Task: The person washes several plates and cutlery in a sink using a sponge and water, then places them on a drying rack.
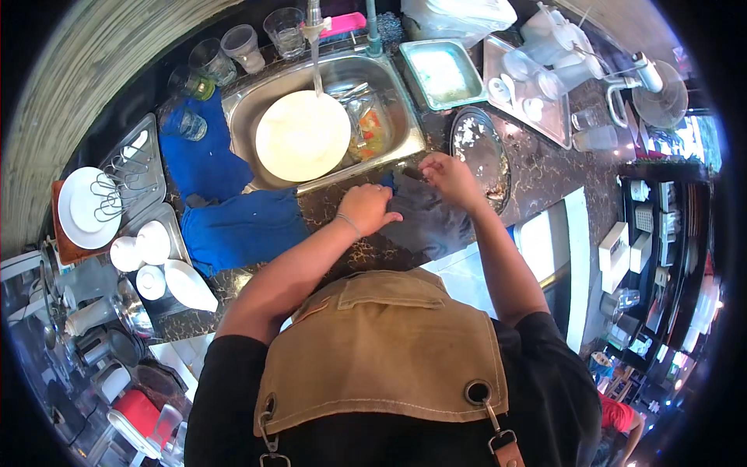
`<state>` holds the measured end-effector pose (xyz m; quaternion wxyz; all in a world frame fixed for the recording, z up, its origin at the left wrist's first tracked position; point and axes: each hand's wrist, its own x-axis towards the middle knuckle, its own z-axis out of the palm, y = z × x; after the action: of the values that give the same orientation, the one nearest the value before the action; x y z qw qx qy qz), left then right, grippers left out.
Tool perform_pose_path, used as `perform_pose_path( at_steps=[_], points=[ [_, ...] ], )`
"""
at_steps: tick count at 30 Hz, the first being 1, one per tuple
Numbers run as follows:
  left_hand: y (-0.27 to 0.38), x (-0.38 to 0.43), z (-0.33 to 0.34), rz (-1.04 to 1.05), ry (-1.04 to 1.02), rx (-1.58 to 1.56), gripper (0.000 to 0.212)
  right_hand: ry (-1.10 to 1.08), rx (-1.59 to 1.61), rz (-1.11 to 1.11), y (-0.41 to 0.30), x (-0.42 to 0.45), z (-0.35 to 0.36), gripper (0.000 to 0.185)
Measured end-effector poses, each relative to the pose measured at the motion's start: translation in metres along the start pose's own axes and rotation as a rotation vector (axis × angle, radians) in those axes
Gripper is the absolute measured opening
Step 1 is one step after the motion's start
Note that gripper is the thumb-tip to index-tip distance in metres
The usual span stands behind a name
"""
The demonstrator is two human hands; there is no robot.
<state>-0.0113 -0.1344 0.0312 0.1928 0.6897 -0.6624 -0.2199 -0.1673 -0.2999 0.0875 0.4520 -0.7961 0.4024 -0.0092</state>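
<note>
My left hand (366,209) rests at the counter's front edge, beside a dark grey cloth (429,219) that hangs over the edge. Just above the cloth's right part is my right hand (446,177), its fingers curled; whether they pinch the cloth is unclear. A large white plate (303,135) lies in the steel sink (415,140) under water running from the faucet (314,24). Cutlery and food scraps (369,128) lie in the sink beside the plate. Blue cloths (248,227) are spread left of the sink. A dark oval platter (481,152) with white residue is close to my right hand.
Drinking glasses (284,32) stand behind the sink. To its right are a rectangular metal pan (442,73) and a tray (563,125) with plastic containers. White plates (87,207), wire whisk attachments (119,190) and white bowls (153,239) stand at left. Another person (621,417) is at far lower right.
</note>
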Motion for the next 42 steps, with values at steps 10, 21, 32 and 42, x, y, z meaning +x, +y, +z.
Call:
perform_pose_path(
  at_steps=[10, 21, 32, 42],
  points=[
    [0.026, 0.036, -0.066, -0.314, 0.355, -0.640, 0.032, 0.429, -0.298, -0.230, 0.004, -0.066, 0.062, 0.051],
    [0.052, 0.013, -0.216, -0.295, 0.543, -1.467, 0.036, 0.172, 0.173, -0.500, -0.124, 0.006, 0.005, 0.049],
    [0.040, -0.016, -0.269, -0.223, 0.621, -1.614, 0.029, 0.340, 0.009, -0.341, -0.117, 0.037, -0.016, 0.027],
    [0.037, 0.004, -0.230, -0.244, 0.154, -1.580, 0.033, 0.014, 0.391, -0.455, -0.140, -0.095, -0.134, 0.032]
  ],
)
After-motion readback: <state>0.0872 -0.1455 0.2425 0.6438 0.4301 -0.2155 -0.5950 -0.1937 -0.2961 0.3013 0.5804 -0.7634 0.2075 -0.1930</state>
